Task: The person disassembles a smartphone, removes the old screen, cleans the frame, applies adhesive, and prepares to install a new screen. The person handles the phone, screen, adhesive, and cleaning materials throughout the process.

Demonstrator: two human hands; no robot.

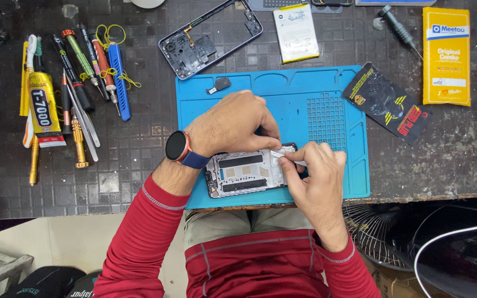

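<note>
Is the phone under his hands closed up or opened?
Opened: the phone lies with its bare inner frame showing, and its back shell sits apart.

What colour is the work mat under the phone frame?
Blue mat, clearest in the head view.

A dark, scuffed workbench (139,182) carries a blue repair mat (327,83) near its front edge. To the left lie a glue tube (44,110), screwdrivers (78,66) and tweezers (84,124). Behind the mat sit a phone frame (211,36) and a battery (296,32); a black packet (387,104) and yellow packet (446,55) lie right.
</note>
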